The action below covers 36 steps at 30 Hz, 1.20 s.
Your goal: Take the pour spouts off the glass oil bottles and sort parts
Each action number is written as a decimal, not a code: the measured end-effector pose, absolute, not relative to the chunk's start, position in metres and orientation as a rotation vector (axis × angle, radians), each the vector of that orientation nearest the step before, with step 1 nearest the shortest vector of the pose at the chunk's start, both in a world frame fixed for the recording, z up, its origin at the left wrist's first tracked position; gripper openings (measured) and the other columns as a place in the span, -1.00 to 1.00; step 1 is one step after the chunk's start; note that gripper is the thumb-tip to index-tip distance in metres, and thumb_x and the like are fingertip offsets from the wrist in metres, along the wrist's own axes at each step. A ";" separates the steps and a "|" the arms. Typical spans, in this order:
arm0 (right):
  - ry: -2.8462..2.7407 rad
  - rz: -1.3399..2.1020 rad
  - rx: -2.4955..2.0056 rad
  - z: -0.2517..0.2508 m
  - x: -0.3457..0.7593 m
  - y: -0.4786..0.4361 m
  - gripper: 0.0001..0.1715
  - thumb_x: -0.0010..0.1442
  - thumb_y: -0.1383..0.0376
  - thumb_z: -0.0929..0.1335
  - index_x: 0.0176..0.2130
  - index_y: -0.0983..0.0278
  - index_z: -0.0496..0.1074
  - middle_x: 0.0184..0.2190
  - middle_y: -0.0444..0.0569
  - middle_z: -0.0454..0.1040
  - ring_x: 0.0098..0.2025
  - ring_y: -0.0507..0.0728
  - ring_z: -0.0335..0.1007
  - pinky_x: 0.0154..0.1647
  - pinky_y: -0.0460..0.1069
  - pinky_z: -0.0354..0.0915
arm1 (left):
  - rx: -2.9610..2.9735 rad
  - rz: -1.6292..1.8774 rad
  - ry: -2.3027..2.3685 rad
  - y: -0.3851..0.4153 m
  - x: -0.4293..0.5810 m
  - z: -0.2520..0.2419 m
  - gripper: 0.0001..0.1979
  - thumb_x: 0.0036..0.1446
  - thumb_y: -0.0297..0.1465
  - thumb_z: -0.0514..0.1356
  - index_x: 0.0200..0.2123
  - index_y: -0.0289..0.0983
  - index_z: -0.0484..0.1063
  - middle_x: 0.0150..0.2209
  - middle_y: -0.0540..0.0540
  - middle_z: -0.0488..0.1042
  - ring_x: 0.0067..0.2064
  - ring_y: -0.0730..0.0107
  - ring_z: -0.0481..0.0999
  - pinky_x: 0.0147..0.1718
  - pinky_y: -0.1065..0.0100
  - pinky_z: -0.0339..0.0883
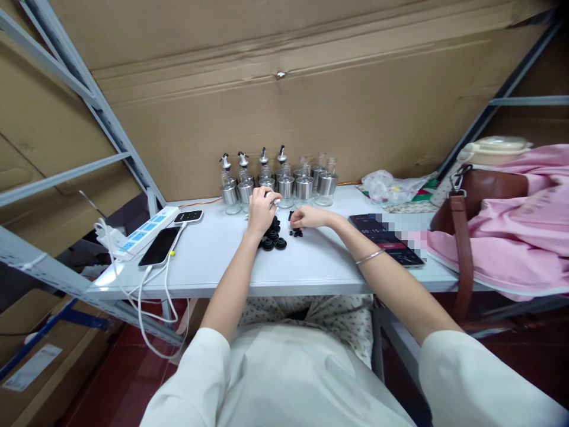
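Head view: the left hand pinches a silvery pourer part above black stoppers on the tabletop. The right hand has its fingers bunched at small black caps; any grip is hidden. Brushing the caps could scatter them; bumping the glass bottles could topple them.

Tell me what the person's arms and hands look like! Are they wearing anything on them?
The left hand and right hand are bare, with no gloves. The left sleeve and right sleeve are short, loose and whitish, with no pattern showing. A thin, silvery bracelet curves around the right forearm.
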State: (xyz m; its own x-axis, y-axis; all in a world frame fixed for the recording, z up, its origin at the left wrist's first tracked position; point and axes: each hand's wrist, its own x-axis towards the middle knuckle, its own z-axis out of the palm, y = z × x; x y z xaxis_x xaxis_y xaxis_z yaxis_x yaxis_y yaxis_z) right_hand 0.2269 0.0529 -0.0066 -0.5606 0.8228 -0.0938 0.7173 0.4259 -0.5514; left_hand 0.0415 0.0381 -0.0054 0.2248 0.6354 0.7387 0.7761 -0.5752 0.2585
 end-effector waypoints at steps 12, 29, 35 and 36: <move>-2.565 0.770 -1.300 -0.011 0.223 0.054 -0.52 -0.10 -0.07 0.36 -0.48 0.32 0.48 -0.61 -0.11 0.37 -0.52 0.01 0.17 -0.46 -0.07 0.09 | -2.337 -1.279 -1.309 0.042 0.040 -0.008 -0.83 0.10 -0.54 0.16 -0.27 -0.22 0.51 -0.18 -0.12 0.40 -0.06 0.22 0.30 -0.07 0.24 0.21; -2.505 0.860 -1.290 -0.009 0.229 0.055 -0.65 -0.10 0.06 0.41 -0.52 0.32 0.50 -0.61 -0.12 0.41 -0.52 0.01 0.21 -0.43 -0.08 0.13 | -2.457 -1.453 -1.283 0.041 0.042 -0.009 -0.84 0.21 -0.35 0.13 -0.22 -0.24 0.49 -0.20 -0.09 0.47 -0.15 0.37 0.45 -0.09 0.36 0.27; -2.253 0.800 -1.105 -0.004 0.220 0.049 -0.53 0.01 -0.03 0.32 -0.43 0.35 0.45 -0.53 -0.09 0.38 -0.46 0.02 0.22 -0.36 -0.05 0.16 | -2.566 -1.501 -1.308 0.036 0.047 -0.008 -0.77 0.18 -0.27 0.16 -0.14 -0.26 0.44 -0.17 -0.10 0.53 -0.15 0.37 0.49 -0.10 0.40 0.27; -2.192 0.816 -1.052 -0.004 0.218 0.049 -0.53 -0.01 -0.02 0.32 -0.38 0.35 0.45 -0.49 -0.07 0.41 -0.43 0.04 0.25 -0.32 -0.04 0.19 | -2.595 -1.481 -1.330 0.035 0.048 -0.008 -0.76 0.20 -0.26 0.14 -0.14 -0.26 0.44 -0.20 -0.09 0.54 -0.18 0.37 0.49 -0.13 0.41 0.28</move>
State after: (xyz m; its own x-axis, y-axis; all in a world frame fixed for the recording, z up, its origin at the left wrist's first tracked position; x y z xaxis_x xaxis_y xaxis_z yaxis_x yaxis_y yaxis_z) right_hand 0.2176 0.0489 -0.0038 -0.5291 0.8178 0.2265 0.4709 0.5050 -0.7234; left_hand 0.0475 0.0352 -0.0078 0.2622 0.7010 0.6632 0.5843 -0.6623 0.4690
